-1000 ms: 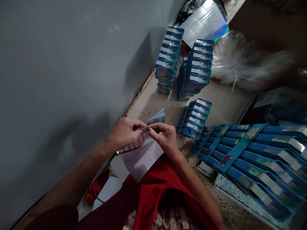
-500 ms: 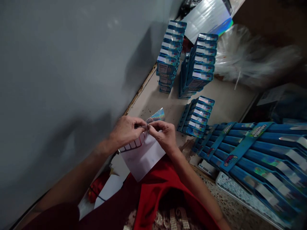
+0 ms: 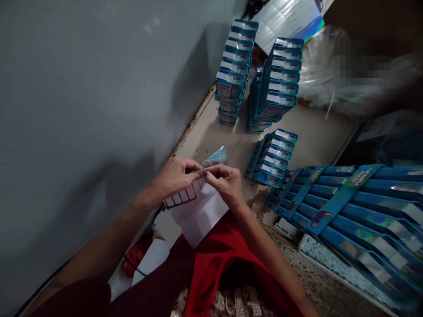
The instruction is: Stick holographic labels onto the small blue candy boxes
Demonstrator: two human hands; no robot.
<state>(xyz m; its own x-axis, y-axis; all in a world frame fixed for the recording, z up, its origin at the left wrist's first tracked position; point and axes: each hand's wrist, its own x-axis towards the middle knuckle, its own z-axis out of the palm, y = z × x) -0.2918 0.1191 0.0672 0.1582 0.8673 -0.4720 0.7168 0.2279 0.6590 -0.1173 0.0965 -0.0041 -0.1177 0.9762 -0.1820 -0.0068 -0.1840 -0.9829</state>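
Observation:
My left hand (image 3: 176, 177) is closed in a pinch on a sticker sheet (image 3: 183, 197), which shows rows of white rounded rectangles with dark borders. My right hand (image 3: 226, 182) pinches at the sheet's edge, its fingertips meeting those of the left. What exactly lies between the right fingertips is too small to make out. A white paper (image 3: 203, 215) hangs below the hands, over my lap. Just beyond the fingers, a shiny holographic piece (image 3: 216, 157) sticks up; whether it joins the sheet is hidden by my hands.
Blue boxes stand on the table (image 3: 201, 136) in a left stack (image 3: 231, 79), a middle stack (image 3: 280, 83) and a small stack (image 3: 276, 154). Banded blue boxes (image 3: 350, 211) fill the right side. A clear plastic bag (image 3: 320, 75) lies behind; a grey wall (image 3: 99, 88) borders the left.
The view has shifted slightly. Both hands keep their pinch at nearly the same place, and a little more of the sticker sheet shows under the left hand.

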